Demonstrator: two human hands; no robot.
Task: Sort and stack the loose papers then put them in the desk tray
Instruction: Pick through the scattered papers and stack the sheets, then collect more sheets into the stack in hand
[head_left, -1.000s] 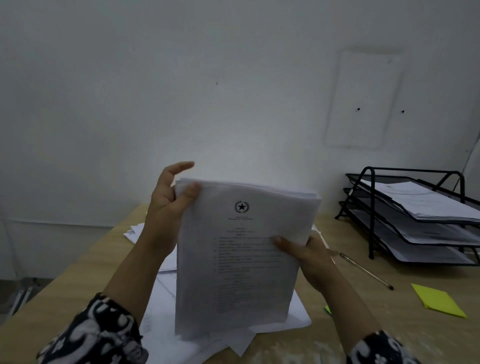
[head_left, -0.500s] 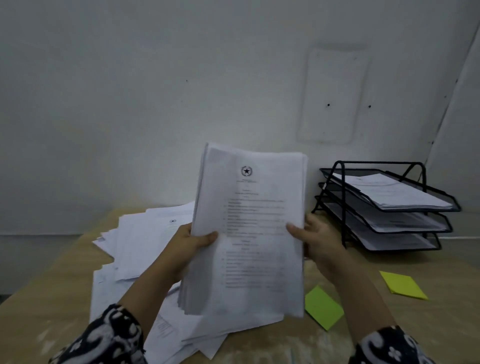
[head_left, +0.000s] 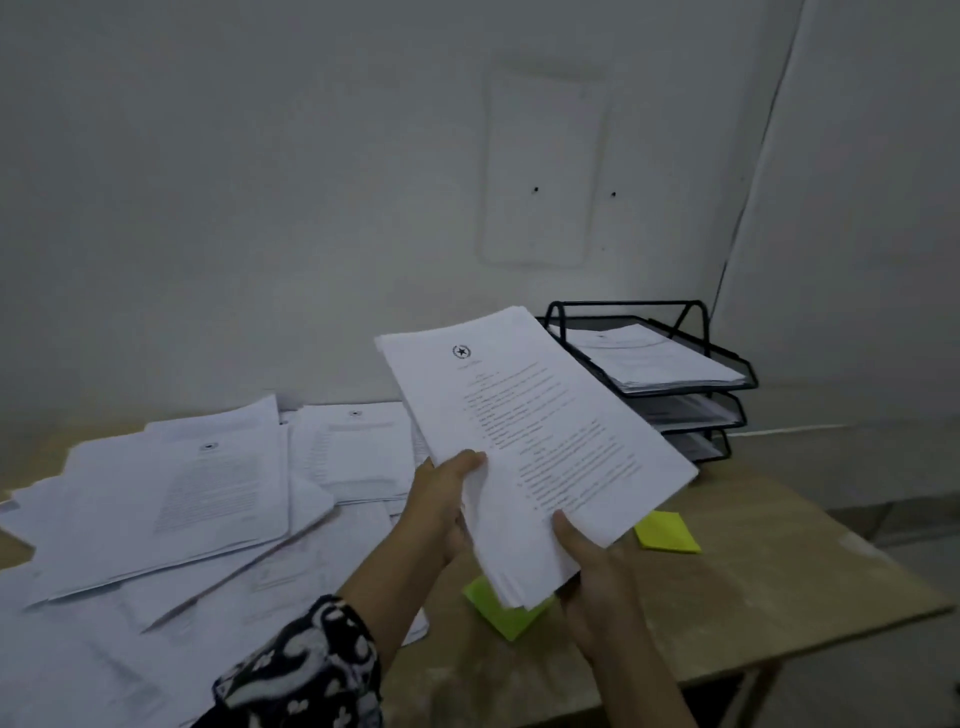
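Pale grey wall (head_left: 260, 182) is seen behind a wooden desk (head_left: 753, 561), and much of the desk's left part is covered by loose papers (head_left: 171, 499) that are spread in overlapping layers. At the far right of the desk a black three-tier desk tray (head_left: 691, 384) is placed against the wall, and sheets are already seen in its tiers. A thick stack of papers (head_left: 535, 441) is held above the desk, tilted toward the tray, just beside it but not yet in it. The stack is gripped at its lower left edge by the left hand (head_left: 441, 499), with the thumb on top, and it is clamped from below at the near corner by the right hand (head_left: 592, 561). Two green sticky notes (head_left: 667, 532) are lying on the desk under the stack. The carrying step is judged to be in hand. For the next move, the stack must be kept square and slid level into a tier, and the remaining sheets must be gathered afterwards
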